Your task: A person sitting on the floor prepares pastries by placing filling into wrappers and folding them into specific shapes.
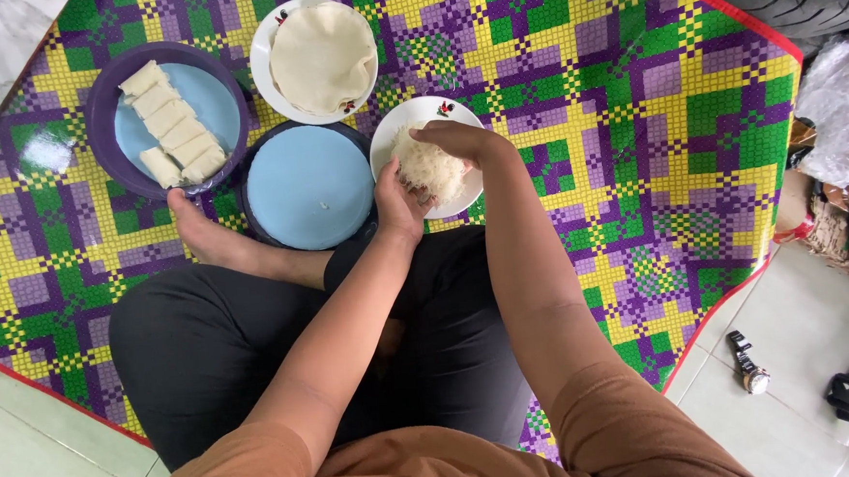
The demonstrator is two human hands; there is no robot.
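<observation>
Presently both hands work a clump of white noodles [428,166] over the white plate [454,111]. Left hand [399,206] cups it from below, fingers curled; right hand [463,140] grips from above, partly closed. Recommend a loose hold, keeping strands above the plate, clear of the blue dish [310,186].
</observation>
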